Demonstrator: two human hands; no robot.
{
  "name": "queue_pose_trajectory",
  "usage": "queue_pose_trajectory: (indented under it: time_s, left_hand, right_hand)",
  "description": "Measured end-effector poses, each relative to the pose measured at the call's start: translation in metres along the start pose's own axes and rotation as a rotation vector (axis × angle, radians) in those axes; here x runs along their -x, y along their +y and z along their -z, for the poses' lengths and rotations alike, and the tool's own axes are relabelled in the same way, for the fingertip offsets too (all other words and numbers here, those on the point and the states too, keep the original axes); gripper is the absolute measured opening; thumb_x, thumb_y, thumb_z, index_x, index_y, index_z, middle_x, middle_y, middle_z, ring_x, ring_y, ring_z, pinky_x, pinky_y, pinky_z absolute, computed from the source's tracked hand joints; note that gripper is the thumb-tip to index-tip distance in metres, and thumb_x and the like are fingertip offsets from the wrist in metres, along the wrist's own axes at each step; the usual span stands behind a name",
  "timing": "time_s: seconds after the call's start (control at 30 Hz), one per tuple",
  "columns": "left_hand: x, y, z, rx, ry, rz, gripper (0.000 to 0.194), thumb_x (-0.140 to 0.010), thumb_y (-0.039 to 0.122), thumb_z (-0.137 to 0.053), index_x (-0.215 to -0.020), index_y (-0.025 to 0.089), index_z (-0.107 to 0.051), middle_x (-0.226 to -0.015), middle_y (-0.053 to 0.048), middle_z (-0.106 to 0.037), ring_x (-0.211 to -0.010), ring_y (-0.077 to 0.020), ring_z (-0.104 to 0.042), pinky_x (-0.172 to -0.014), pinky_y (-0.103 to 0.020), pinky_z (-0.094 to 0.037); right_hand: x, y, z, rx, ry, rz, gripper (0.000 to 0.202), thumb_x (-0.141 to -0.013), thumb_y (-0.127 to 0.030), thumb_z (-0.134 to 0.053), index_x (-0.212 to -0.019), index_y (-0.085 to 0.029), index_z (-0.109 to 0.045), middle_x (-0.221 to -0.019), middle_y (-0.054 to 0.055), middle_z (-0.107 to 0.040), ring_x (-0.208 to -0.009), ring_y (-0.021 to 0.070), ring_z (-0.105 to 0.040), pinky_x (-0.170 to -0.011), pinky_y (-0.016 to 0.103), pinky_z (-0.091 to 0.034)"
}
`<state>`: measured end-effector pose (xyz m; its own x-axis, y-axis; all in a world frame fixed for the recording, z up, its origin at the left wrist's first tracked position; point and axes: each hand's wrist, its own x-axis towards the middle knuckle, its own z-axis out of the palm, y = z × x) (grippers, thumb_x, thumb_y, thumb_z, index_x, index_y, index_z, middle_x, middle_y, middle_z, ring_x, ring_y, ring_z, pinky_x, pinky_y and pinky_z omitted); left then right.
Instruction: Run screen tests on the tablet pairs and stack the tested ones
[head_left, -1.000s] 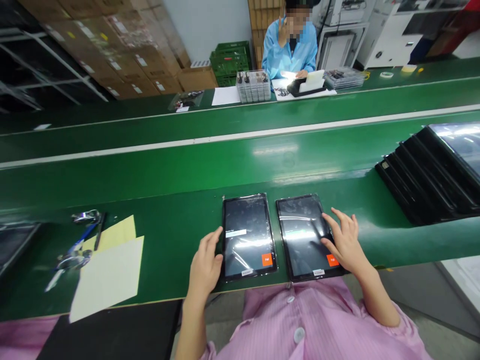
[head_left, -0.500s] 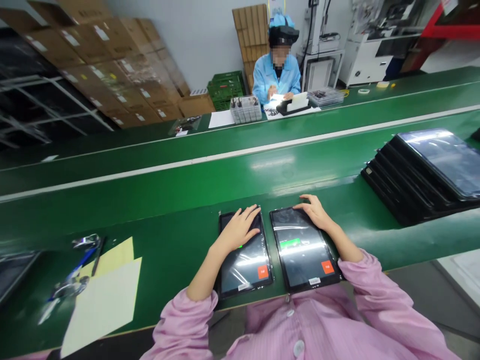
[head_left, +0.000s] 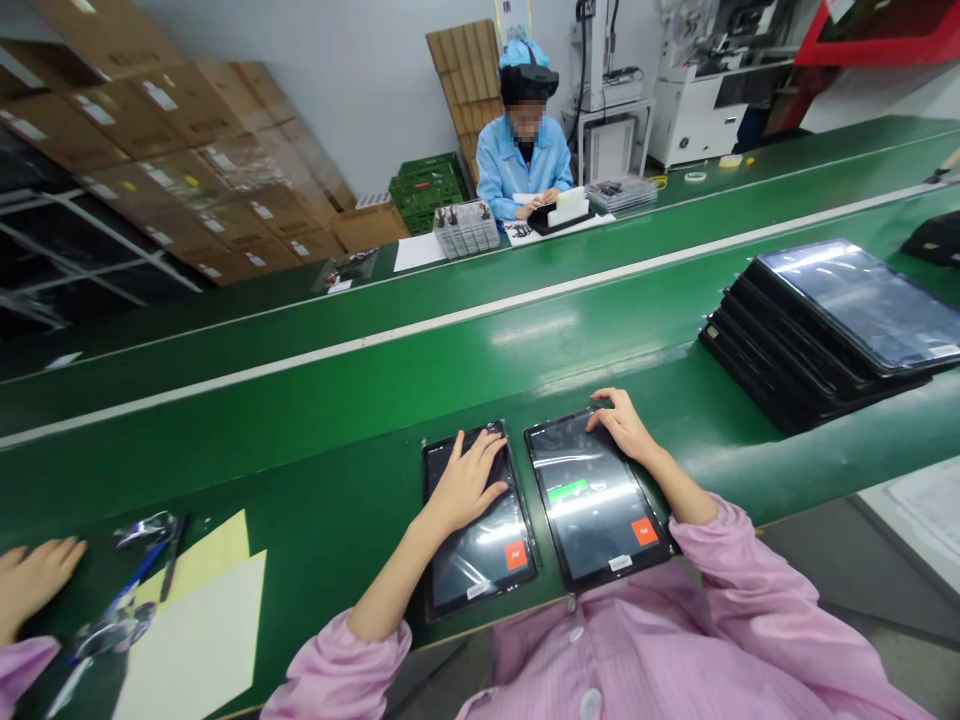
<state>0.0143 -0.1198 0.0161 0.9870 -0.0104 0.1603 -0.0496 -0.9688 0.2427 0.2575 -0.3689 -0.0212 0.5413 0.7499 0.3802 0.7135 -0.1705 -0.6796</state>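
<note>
Two dark tablets lie side by side on the green bench. My left hand (head_left: pixel 466 487) rests with fingers spread over the upper part of the left tablet (head_left: pixel 480 555), whose screen shows a red square at the lower right. At the top right corner of the right tablet (head_left: pixel 596 510) is my right hand (head_left: pixel 619 425), its fingers apart and bent over the edge and screen. That screen shows a green bar and a red square. Neither hand grips anything.
A stack of black-cased tablets (head_left: pixel 832 330) stands at the right. On the left lie yellow and white sheets (head_left: pixel 199 630), a blue pen and shiny tools (head_left: pixel 120 620); another person's hand (head_left: pixel 37 580) is beside them. Across the bench sits a person in blue (head_left: pixel 521 155).
The view has shifted, and another person's hand has come in at the left edge. The fingers of my right hand are bent further in over the right tablet. My left hand stays on the left tablet.
</note>
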Motion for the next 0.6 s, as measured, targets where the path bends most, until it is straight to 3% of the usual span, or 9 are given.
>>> queue_pose_trajectory:
  time_s: [0.13,0.27,0.5,0.6]
  left_hand:
    - [0.012,-0.007,0.011,0.01,0.147,0.038,0.055,-0.099,0.056,-0.03,-0.125,0.021,-0.063,-0.108,-0.011,-0.066,-0.106,-0.0274,-0.062,-0.116,-0.055,-0.027]
    - [0.012,-0.02,0.017,-0.035,0.277,0.208,0.059,-0.099,0.056,-0.024,-0.109,0.023,-0.072,-0.098,-0.01,-0.064,-0.095,-0.0268,-0.061,-0.109,-0.058,-0.031]
    - [-0.012,-0.024,0.028,0.132,0.276,0.346,0.086,-0.09,0.077,-0.005,-0.091,0.018,-0.068,-0.104,-0.016,-0.059,-0.107,-0.0321,-0.055,-0.103,-0.055,-0.035]
    - [-0.035,-0.03,0.037,0.238,0.149,0.299,0.09,-0.088,0.078,0.004,-0.086,0.019,-0.064,-0.106,-0.015,-0.063,-0.107,-0.0294,-0.057,-0.099,-0.046,-0.044]
  right_hand:
    - [0.0,0.001,0.002,-0.051,0.139,-0.034,0.073,-0.105,-0.052,-0.017,-0.081,-0.021,-0.078,-0.109,0.011,-0.057,-0.106,0.0262,-0.053,-0.099,0.044,-0.045]
    - [-0.002,0.002,-0.001,-0.039,0.094,-0.014,0.068,-0.105,-0.048,-0.02,-0.085,-0.022,-0.08,-0.108,0.011,-0.057,-0.104,0.026,-0.052,-0.098,0.043,-0.045]
    - [-0.003,0.006,-0.008,-0.077,0.085,0.029,0.061,-0.104,-0.049,-0.03,-0.083,-0.024,-0.081,-0.112,0.011,-0.058,-0.106,0.0278,-0.052,-0.1,0.048,-0.042]
    - [-0.003,0.008,-0.006,-0.118,0.168,0.016,0.062,-0.104,-0.051,-0.029,-0.084,-0.024,-0.081,-0.111,0.01,-0.058,-0.104,0.0274,-0.052,-0.098,0.046,-0.043]
